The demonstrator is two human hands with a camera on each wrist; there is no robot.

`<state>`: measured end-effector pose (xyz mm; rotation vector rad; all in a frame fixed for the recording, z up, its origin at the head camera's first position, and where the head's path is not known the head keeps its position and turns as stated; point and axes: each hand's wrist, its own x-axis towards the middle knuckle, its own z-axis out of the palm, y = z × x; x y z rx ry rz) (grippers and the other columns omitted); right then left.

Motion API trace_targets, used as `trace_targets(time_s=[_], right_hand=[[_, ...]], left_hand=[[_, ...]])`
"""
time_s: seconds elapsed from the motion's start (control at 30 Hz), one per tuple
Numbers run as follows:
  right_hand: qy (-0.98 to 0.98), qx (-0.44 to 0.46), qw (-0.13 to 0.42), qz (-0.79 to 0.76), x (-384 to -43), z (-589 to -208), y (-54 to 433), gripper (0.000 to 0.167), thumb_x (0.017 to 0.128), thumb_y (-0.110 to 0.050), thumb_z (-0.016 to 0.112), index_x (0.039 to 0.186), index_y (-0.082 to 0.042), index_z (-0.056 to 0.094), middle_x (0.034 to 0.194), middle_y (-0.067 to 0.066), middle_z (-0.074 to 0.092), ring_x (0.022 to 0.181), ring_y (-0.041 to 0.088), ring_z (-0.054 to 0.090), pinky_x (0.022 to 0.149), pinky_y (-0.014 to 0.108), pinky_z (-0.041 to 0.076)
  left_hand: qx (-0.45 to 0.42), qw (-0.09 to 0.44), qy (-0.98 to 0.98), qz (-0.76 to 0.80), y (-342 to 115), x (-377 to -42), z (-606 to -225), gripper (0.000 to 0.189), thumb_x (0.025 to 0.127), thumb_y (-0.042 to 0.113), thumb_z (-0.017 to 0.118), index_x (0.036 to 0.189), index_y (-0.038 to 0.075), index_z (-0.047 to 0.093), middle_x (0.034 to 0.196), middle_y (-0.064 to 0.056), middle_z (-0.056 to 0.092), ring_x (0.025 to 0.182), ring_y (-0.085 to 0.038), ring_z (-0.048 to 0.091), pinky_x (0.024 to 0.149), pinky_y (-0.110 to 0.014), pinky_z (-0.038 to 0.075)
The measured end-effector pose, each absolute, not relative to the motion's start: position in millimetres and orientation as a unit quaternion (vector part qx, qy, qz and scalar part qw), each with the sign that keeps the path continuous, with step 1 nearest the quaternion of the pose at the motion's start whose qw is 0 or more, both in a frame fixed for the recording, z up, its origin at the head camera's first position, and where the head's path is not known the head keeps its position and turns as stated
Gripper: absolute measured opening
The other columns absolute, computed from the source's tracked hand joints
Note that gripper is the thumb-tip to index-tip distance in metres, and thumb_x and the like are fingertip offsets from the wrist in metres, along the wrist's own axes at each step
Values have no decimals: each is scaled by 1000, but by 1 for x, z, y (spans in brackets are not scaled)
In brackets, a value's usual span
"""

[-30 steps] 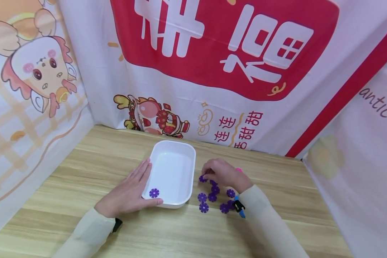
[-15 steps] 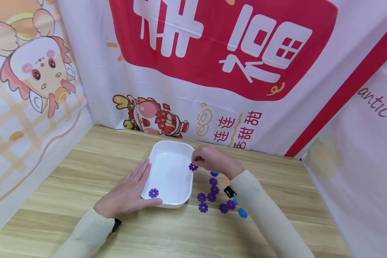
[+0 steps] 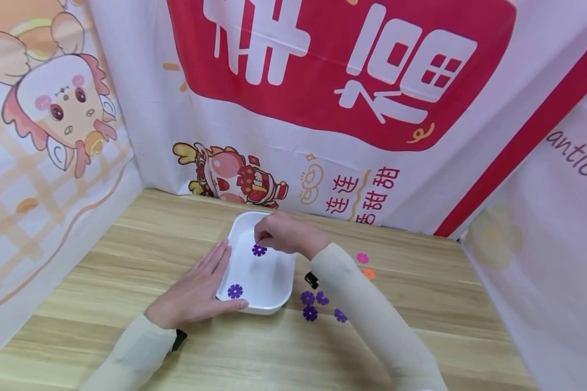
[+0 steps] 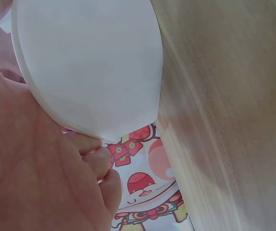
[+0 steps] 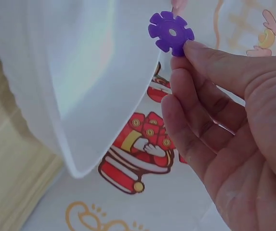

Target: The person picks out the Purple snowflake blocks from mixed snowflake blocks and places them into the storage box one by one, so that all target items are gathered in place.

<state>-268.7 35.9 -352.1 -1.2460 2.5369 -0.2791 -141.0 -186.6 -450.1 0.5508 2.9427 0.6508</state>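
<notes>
Between thumb and forefinger my right hand (image 3: 286, 233) pinches a purple notched plastic disc (image 5: 170, 32), a snowflake-type building piece. It holds the disc over the far half of a white rectangular tub (image 3: 291, 290). Another purple disc (image 3: 235, 291) lies inside the tub at the near left corner. My left hand (image 3: 195, 288) rests against the tub's left side, fingers straight, thumb along the near rim. In the left wrist view, the tub's outer wall (image 4: 92, 67) fills the upper part beside the palm.
Several purple discs (image 3: 310, 313) lie on the wooden table (image 3: 254, 353) right of the tub. A pink disc (image 3: 362, 258) and an orange disc (image 3: 369, 273) lie farther back. My right sleeve (image 3: 372, 304) covers part of that area. A printed cloth (image 3: 318, 119) hangs behind the table.
My right hand has picked up a purple disc from the table and carried it left, over the rim and above the tub. The left hand and the tub stay in place.
</notes>
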Motion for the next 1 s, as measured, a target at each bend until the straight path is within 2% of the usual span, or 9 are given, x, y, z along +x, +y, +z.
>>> trace_targets(time_s=[0.53,0.77,1.0], right_hand=[[889,-366,263,-76,-285,-378,-17,9,102,-22,73,99,-22,81,93,-8,77,87,11,67,85,23,57],[897,-317,294,-94,-293,-392,-22,8,101,-24,74,100,-25,82,94,-10,78,92,12,70,92,28,57],[894,-301,314,-113,-295,-410,-17,11,102,-26,73,98,-27,83,97,-6,80,88,10,68,85,23,55]], left_hand=[[183,38,959,213,-189,-143,-450,126,88,83,58,169,-1,9,180,-17,0,167,-38,7,134,-61,17],[190,32,959,210,-189,-142,-451,126,88,84,57,168,-1,8,179,-18,0,167,-38,7,134,-59,16],[191,29,959,209,-189,-141,-450,127,88,83,58,168,-2,9,179,-19,1,166,-39,8,134,-58,17]])
